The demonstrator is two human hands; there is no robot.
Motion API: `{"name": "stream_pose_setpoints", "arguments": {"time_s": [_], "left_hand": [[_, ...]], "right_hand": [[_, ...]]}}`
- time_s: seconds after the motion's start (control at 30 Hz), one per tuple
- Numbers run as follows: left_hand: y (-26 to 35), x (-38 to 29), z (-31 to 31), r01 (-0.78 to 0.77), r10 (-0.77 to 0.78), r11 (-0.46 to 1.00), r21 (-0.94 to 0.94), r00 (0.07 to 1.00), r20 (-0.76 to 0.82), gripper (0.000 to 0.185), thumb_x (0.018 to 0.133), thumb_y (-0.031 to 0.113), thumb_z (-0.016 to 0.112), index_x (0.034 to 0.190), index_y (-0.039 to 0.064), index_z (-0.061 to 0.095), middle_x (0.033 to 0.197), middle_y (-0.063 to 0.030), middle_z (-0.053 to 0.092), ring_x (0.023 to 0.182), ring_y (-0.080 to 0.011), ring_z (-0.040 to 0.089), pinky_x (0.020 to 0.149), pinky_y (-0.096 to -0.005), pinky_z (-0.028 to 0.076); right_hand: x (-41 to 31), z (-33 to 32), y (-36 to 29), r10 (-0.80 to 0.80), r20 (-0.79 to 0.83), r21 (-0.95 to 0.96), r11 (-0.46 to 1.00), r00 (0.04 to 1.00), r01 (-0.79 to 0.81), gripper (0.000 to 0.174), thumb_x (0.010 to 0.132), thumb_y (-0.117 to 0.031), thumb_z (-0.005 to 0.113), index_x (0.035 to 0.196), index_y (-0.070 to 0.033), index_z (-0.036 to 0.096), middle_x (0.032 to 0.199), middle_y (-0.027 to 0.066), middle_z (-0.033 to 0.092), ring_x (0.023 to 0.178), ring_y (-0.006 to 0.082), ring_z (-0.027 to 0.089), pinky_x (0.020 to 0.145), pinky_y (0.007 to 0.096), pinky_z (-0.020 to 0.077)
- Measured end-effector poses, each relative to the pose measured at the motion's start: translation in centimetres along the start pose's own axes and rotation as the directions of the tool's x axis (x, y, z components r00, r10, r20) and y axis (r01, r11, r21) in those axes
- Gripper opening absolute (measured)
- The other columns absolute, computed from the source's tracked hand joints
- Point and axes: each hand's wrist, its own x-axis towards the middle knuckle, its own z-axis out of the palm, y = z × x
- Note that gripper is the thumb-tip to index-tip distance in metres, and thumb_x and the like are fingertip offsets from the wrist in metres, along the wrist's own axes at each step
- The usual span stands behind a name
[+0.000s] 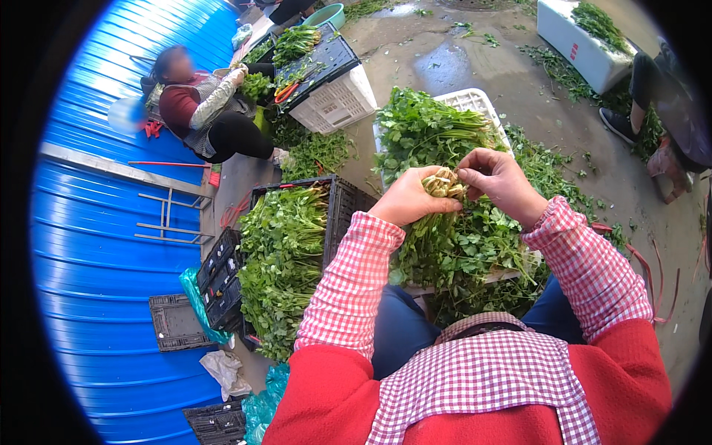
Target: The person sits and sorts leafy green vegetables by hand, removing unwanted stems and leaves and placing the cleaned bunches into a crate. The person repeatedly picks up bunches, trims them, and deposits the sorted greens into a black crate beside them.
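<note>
My left hand is closed around a bunch of leafy green stalks, which look like celery, with the pale root ends pointing up and the leaves hanging below. Against the right side of these root ends are the fingertips of my right hand; whether they pinch a stalk cannot be told. Beneath both hands, more leafy greens lie heaped on a white plastic crate, their stalks towards the right at the far end.
A black crate full of bunched greens stands at my left. Beyond it a seated person handles greens beside a white crate. A foam box stands far right, near another person's shoe. Loose leaves litter the wet floor.
</note>
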Motion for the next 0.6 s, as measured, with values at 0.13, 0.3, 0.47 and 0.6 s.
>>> {"name": "stream_pose_setpoints", "arguments": {"time_s": [0.13,0.3,0.47,0.6], "left_hand": [[-0.3,-0.1,-0.3,0.004,-0.004,1.0,-0.001,0.996,-0.092,0.037,0.082,0.004,0.084,0.115,0.0,0.069,0.104,-0.0018,0.073,0.093,-0.0075,0.066,0.084,-0.0257,0.055],[0.8,-1.3,-1.9,-0.036,0.018,0.993,-0.109,0.987,-0.162,0.036,0.082,0.002,0.083,0.114,0.0,0.069,0.103,-0.0025,0.073,0.091,-0.0085,0.067,0.084,-0.0255,0.055],[-0.3,-2.8,-3.6,-0.056,0.013,0.98,-0.191,0.976,-0.217,0.041,0.083,-0.001,0.08,0.121,0.003,0.065,0.107,-0.0044,0.071,0.094,-0.0137,0.069,0.085,-0.0291,0.057],[0.1,-3.1,-3.6,-0.045,-0.013,0.973,-0.226,0.969,-0.246,0.037,0.084,-0.001,0.081,0.118,0.001,0.067,0.103,-0.0018,0.072,0.09,-0.0095,0.069,0.082,-0.0246,0.057]], "right_hand": [[0.6,-0.4,-0.2,-0.106,-0.13,-0.152,0.985,0.986,0.085,0.008,0.098,-0.009,0.068,0.1,-0.001,0.068,0.081,0.0007,0.067,0.067,0.0074,0.062,0.062,0.0237,0.054],[0.8,-6.6,-2.1,-0.148,-0.28,-0.382,0.924,0.948,0.032,0.011,0.098,-0.01,0.068,0.097,0.001,0.071,0.075,0.0006,0.066,0.063,0.0075,0.06,0.057,0.0237,0.0507],[-0.2,-10.6,-2.9,-0.14,-0.374,-0.898,0.304,0.917,-0.32,0.019,0.083,-0.022,0.077,0.088,-0.004,0.074,0.083,0.0121,0.075,0.078,0.0334,0.071,0.072,0.0463,0.0533],[-0.8,-9.3,0.7,-0.045,-0.154,-0.969,0.202,0.987,-0.142,0.046,0.084,-0.005,0.064,0.13,-0.014,0.065,0.119,0.0177,0.067,0.108,0.0341,0.068,0.091,0.0468,0.0564]]}}
